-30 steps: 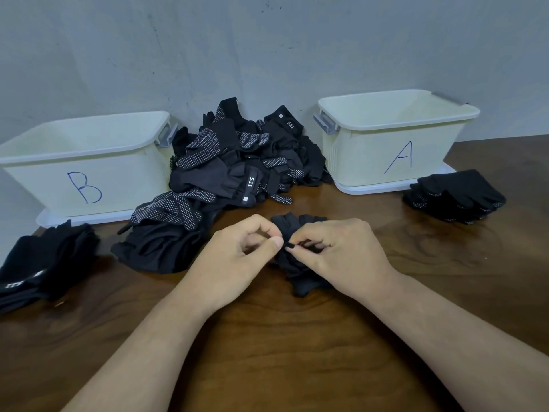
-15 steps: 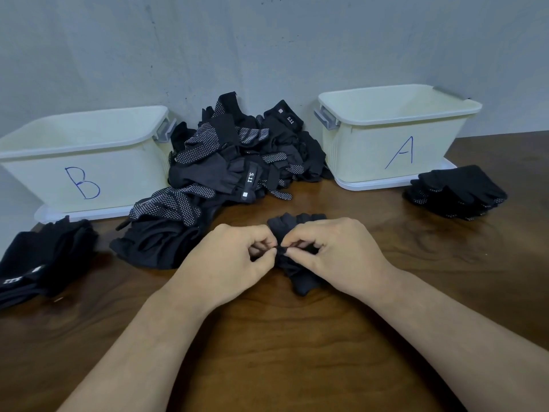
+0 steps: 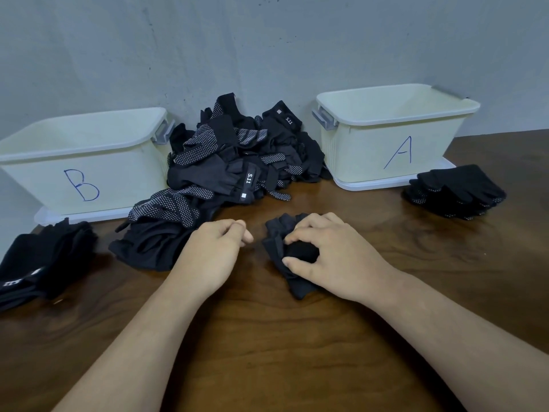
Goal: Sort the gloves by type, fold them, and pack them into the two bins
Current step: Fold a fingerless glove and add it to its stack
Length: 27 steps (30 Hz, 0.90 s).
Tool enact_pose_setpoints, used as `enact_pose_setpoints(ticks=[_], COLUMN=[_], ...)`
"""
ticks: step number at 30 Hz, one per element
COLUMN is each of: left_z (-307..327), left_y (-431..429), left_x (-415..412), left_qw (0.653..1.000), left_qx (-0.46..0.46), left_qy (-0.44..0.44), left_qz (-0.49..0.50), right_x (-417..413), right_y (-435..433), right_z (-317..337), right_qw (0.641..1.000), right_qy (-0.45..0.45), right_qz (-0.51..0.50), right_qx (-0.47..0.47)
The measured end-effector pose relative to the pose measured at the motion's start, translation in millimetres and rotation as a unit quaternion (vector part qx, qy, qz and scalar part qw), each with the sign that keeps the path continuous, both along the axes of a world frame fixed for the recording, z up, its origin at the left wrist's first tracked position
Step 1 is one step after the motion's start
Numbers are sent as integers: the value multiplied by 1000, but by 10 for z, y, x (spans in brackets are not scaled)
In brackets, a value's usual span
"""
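Left of the glove, the left grip [image 3: 217, 251] is curled on itself, holding nothing, just apart from the cloth. The folded glove [image 3: 274, 242], a black, bunched bundle, lies on the table [image 3: 297, 352] under the right grip [image 3: 335, 260], which clasps it. Its long axis runs away from the wrist. Bin A [image 3: 386, 153] stands beyond, right of that grip, probably the nearer one.

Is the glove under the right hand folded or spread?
Folded: the black glove lies bunched in layers, gripped by the right hand.
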State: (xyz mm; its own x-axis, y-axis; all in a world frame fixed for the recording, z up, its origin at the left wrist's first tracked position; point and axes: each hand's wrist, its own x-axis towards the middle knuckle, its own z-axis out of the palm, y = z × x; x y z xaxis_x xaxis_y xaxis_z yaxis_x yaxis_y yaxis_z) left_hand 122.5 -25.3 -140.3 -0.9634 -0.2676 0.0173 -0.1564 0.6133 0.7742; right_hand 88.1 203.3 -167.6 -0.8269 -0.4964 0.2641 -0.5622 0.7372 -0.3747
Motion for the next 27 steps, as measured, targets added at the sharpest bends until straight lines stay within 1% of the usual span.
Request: enact_pose_setpoints(ticks=[1,4,8,13,19,21,24,27], left_z=[20,29,-74,-97,-145,-144,-157,-145], left_y=[33,196,266,133,148,141,99,50], left_x=[13,73,40,-27,-81,-84,-95,-101], left_qw=[1000,999,996,996,995,994,989,988], left_qx=[4,-21,-86,-79,-92,-101,-144,-150], left_qy=[1,12,4,12,35,27,1,-9], left_qz=[-3,-21,-33,-31,-29,-33,-29,-20], right_x=[13,34,50,65,85,94,109,122], right_y=[-10,-49,-96,-67,-68,-72,-73,-72], right_z=[13,39,30,53,67,60,55,67], right_qw=[1000,1000,999,999,996,993,989,986], right_qy=[4,11,17,-16,-19,-24,-66,-80], right_qz=[-4,-18,-36,-43,-28,-22,-26,-34], right_qx=[7,22,28,25,87,114,132,141])
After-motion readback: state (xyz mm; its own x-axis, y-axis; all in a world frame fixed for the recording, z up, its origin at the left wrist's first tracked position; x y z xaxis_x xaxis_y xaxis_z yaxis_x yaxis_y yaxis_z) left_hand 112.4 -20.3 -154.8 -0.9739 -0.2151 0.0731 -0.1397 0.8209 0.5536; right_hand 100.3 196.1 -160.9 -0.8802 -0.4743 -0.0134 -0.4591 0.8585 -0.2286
